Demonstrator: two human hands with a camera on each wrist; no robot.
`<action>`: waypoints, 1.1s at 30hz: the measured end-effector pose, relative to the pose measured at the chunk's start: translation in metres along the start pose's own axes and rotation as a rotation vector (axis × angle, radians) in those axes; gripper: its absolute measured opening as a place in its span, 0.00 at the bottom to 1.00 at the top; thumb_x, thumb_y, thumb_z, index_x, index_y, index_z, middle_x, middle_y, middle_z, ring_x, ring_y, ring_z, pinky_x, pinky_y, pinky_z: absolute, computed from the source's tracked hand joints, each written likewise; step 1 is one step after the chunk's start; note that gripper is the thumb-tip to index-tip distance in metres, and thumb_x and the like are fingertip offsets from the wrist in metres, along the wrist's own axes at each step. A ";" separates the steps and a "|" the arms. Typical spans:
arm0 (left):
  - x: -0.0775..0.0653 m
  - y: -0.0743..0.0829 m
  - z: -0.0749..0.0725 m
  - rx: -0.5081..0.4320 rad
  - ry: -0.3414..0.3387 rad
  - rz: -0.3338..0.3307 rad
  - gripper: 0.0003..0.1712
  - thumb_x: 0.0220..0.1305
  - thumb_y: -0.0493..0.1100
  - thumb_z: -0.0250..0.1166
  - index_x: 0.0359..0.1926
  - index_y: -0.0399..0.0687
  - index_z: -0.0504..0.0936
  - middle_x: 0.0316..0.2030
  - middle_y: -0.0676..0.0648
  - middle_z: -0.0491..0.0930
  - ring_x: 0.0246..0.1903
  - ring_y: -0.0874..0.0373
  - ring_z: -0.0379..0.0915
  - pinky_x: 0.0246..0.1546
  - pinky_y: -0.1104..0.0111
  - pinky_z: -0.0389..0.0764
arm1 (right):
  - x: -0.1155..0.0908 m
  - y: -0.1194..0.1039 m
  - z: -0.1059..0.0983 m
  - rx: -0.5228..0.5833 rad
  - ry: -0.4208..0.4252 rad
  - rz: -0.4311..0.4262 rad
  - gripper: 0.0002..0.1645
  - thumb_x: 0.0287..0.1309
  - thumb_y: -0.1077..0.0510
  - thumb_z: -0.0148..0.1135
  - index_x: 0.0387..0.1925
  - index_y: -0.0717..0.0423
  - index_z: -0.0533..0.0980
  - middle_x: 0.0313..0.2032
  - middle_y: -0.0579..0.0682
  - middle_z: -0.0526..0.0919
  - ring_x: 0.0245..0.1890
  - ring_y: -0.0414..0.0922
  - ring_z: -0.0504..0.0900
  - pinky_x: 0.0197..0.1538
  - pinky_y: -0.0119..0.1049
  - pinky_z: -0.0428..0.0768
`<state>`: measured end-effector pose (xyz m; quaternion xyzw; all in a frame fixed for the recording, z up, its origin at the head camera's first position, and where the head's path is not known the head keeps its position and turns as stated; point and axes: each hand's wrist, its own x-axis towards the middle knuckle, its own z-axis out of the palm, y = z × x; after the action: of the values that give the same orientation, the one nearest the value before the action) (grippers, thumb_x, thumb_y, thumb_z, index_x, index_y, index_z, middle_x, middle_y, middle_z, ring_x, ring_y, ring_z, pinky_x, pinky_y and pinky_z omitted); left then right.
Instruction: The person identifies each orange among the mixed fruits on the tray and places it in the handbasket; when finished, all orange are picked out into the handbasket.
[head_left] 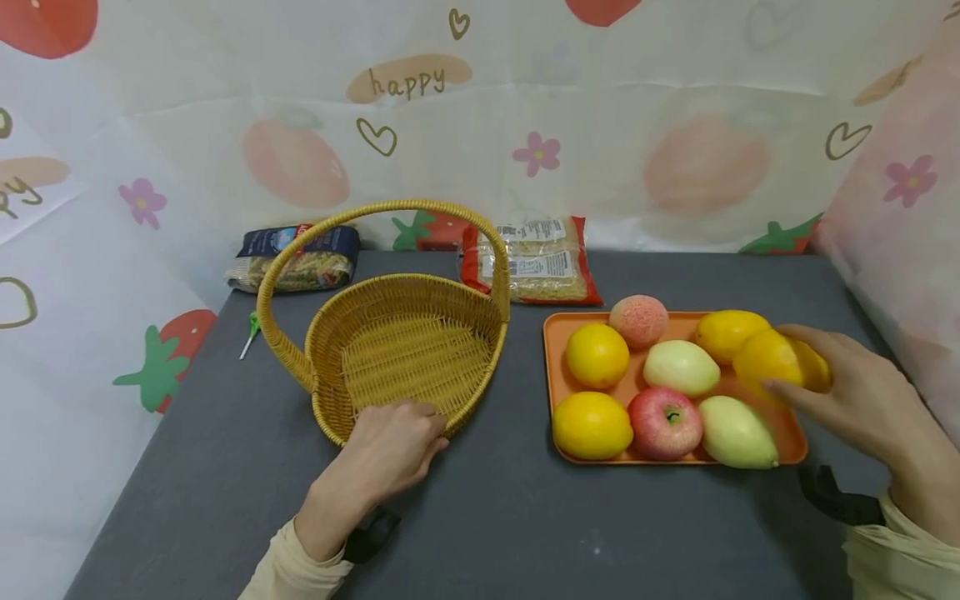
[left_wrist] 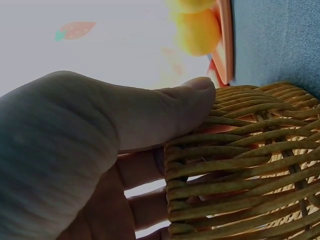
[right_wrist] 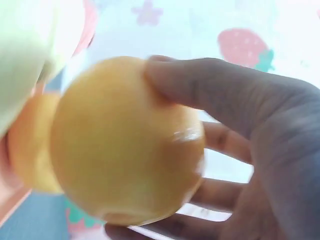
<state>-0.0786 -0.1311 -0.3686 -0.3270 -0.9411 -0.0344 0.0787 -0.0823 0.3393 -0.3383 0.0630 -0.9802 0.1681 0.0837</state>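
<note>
At the right end of the orange tray (head_left: 678, 322), your right hand (head_left: 862, 392) had its thumb and fingers curled round a round yellow fruit (head_left: 767, 360). It was hard to tell if that fruit touched the tray. Just beside it sat another yellow fruit (head_left: 729, 332). Your left hand (head_left: 393, 446) pinched the near edge of the woven basket (head_left: 416, 358), with the thumb on one side and the fingers on the other. The basket stood to the left of the tray, a little apart, with its tall handle (head_left: 420, 205) up. More fruit lay on the tray: a pink peach (head_left: 639, 321) at the back, two yellow ones (head_left: 597, 356) on the left, a red apple (head_left: 666, 423) at the front, and two pale green ones (head_left: 682, 367). Behind the basket were a blue bag (head_left: 296, 257) and a red-edged bag (head_left: 536, 262). A little green-ended tool (head_left: 253, 327) lay to its left. All of it was on a dark grey table (head_left: 510, 533), with a strawberry cloth (head_left: 585, 108) behind.
</note>
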 end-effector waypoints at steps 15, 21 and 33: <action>0.002 0.001 -0.001 0.018 -0.012 -0.005 0.15 0.52 0.47 0.68 0.16 0.57 0.72 0.18 0.57 0.69 0.17 0.61 0.67 0.12 0.68 0.62 | 0.039 -0.095 -0.006 0.003 0.338 -0.607 0.40 0.49 0.33 0.59 0.54 0.57 0.72 0.48 0.56 0.75 0.31 0.48 0.76 0.26 0.44 0.75; 0.001 0.001 -0.002 0.015 -0.014 -0.005 0.14 0.52 0.47 0.68 0.16 0.57 0.72 0.18 0.57 0.69 0.16 0.61 0.66 0.12 0.68 0.62 | 0.056 -0.140 -0.001 -0.008 0.314 -0.763 0.38 0.55 0.33 0.50 0.57 0.55 0.70 0.49 0.58 0.75 0.38 0.52 0.76 0.26 0.44 0.77; 0.000 0.003 -0.002 0.035 -0.013 -0.019 0.15 0.51 0.48 0.68 0.16 0.56 0.71 0.17 0.57 0.67 0.15 0.61 0.65 0.11 0.68 0.62 | 0.064 -0.220 0.051 -0.166 0.132 -1.005 0.43 0.49 0.41 0.65 0.63 0.55 0.62 0.58 0.57 0.70 0.55 0.53 0.70 0.48 0.43 0.76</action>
<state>-0.0766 -0.1293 -0.3665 -0.3168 -0.9452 -0.0164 0.0779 -0.1184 0.1100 -0.3040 0.5086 -0.8317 0.0322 0.2205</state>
